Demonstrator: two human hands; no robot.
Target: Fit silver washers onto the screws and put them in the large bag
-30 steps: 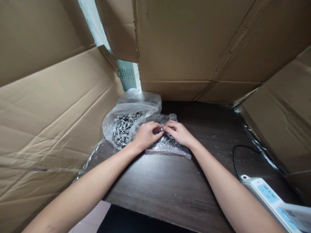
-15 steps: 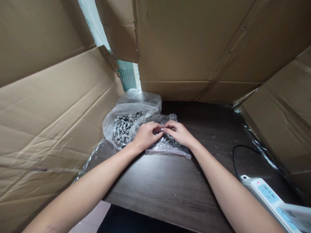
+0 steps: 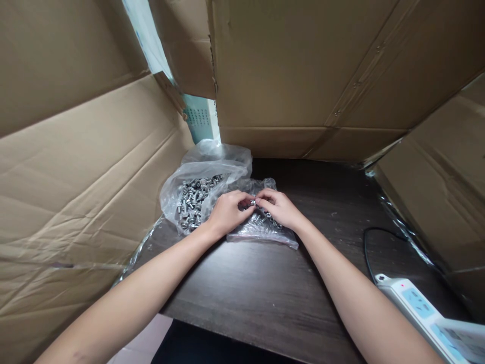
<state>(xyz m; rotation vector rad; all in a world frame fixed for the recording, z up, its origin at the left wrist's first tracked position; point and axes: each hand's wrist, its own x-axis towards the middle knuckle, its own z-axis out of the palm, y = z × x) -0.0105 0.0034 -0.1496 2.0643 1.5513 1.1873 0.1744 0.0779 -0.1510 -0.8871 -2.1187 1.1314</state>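
Note:
My left hand (image 3: 232, 207) is closed in a pinch, thumb and forefinger on a small shiny metal screw (image 3: 253, 202). From the other side, my right hand (image 3: 276, 206) has its fingertips pinched at the same screw; its fine details are too small to make out. Under both hands lies a flat clear plastic bag (image 3: 261, 235) with small metal pieces in it, some ring-shaped. To the left of it, an open clear plastic bag (image 3: 170, 194) holds many silver screws (image 3: 195, 199).
Cardboard panels (image 3: 303, 65) enclose the dark wooden table (image 3: 242, 283) at the back and both sides. A white power strip (image 3: 417, 303) with a lit red light sits at the right front, its black cable (image 3: 366, 253) curving behind it.
My right fingertips have drawn slightly right, and a little more of the screw shows between the hands. The bags and arms stay nearly where they were.

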